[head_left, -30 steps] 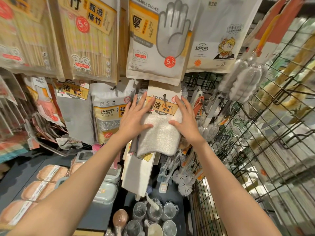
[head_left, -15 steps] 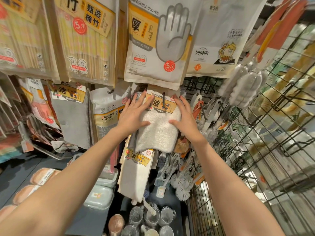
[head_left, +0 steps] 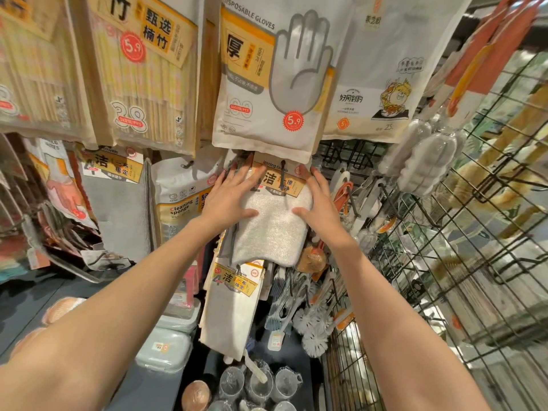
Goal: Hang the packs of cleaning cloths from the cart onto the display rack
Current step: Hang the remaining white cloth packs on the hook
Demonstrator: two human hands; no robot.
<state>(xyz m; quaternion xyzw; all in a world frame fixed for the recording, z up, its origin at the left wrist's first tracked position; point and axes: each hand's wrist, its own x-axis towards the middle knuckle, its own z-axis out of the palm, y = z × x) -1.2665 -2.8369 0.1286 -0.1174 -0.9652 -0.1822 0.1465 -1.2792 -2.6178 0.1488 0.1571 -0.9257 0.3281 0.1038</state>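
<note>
- The cloth pack (head_left: 274, 223) hangs on a hook (head_left: 283, 170) of the rack, under the glove bag (head_left: 267, 84).
- It looks light and soft; the stiff card header is the better place to hold.
- Its long axis is vertical, header up.
- The left hand (head_left: 229, 200) and right hand (head_left: 320, 206) press flat on its sides, fingers straight, gripping nothing.

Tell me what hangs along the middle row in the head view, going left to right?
Grey cloth pack → cleaning sponge pack → left hand → white cleaning cloth pack → right hand → wire rack.

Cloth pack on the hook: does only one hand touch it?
No, the left hand and right hand both press flat on the cloth pack.
</note>
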